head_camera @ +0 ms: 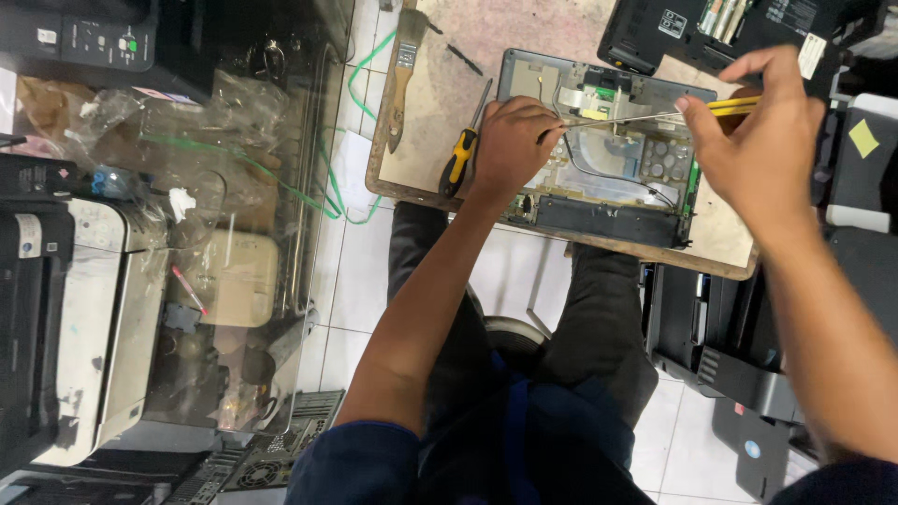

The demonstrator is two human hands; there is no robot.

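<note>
An opened laptop base (599, 154), its grey inner frame and circuit parts bare, lies on a worn wooden board (440, 103) that rests across the person's knees. The right hand (762, 140) is closed on a yellow-handled screwdriver (734, 106), fingers curled round the handle; its thin metal shaft (617, 119) runs leftward from that grip, low over the base, toward the left hand (510, 140). The left hand rests on the near-left part of the base with its fingers bent together at the shaft's far end; whether they pinch the tip or something small beneath it cannot be told, as the knuckles hide the spot.

Below the shaft, a thin dark cable (608, 178) loops across the base, and a long dark strip (608, 220) lies along the edge nearest the person. Just left of the left hand, a second screwdriver (463, 150) with a yellow-and-black handle lies on the board, and farther left a flat paintbrush (404, 75) with a wooden handle. Beyond the right hand, a black laptip shell (711, 37) sits at the board's far corner. Well left of both hands, a green cable (341, 178) trails over white floor tiles beside a glass-topped cabinet (234, 243) and a pale printer (103, 318).
</note>
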